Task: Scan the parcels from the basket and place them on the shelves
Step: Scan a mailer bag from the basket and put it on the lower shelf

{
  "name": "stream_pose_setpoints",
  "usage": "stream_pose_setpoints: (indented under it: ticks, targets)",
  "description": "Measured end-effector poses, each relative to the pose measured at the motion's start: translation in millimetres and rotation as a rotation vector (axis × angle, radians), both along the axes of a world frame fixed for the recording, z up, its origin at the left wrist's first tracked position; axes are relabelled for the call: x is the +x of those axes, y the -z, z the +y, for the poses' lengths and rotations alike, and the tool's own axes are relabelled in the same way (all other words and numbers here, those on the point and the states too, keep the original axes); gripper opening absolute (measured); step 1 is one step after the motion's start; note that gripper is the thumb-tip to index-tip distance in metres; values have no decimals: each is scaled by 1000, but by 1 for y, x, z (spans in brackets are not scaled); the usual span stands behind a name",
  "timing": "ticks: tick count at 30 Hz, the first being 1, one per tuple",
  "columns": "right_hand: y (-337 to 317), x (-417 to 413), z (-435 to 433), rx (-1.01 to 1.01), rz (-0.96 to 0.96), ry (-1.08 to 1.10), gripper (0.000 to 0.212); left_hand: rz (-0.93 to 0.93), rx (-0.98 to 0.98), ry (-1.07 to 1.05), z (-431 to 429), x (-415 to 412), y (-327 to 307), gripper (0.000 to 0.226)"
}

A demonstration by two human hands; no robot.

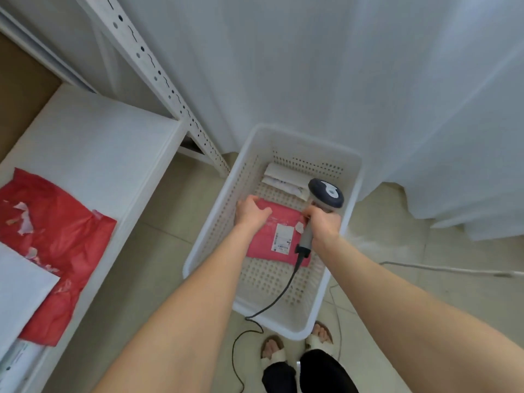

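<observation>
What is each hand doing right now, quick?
Left hand: grips the pink parcel by its corner.
Right hand: holds the scanner by its handle.

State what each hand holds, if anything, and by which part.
The right hand grips the grey handheld barcode scanner by its handle. The left hand holds the pink plastic parcel at its far left corner, in the white perforated basket.

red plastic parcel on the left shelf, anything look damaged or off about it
The red plastic parcel on the white shelf is crumpled, and ragged white paper scraps cling to its surface, as if a label was torn away.
</observation>
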State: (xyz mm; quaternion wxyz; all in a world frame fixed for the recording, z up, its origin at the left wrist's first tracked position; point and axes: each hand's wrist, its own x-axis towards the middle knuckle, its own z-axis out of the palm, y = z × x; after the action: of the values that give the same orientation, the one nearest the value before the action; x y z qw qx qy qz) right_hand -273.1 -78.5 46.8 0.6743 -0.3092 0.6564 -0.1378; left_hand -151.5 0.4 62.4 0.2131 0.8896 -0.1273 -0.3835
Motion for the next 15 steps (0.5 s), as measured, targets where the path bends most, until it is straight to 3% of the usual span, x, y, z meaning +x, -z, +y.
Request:
stream_pose_setpoints:
  ticks: [5,12,15]
  targets:
    - [77,5,6,64,19,15,25,34,46,-27,2,6,84,57]
    - [229,17,17,152,52,24,9,113,77,-55,19,21,234,65]
    - [291,23,18,188,100,-35,14,128,111,-64,30,30,298,70]
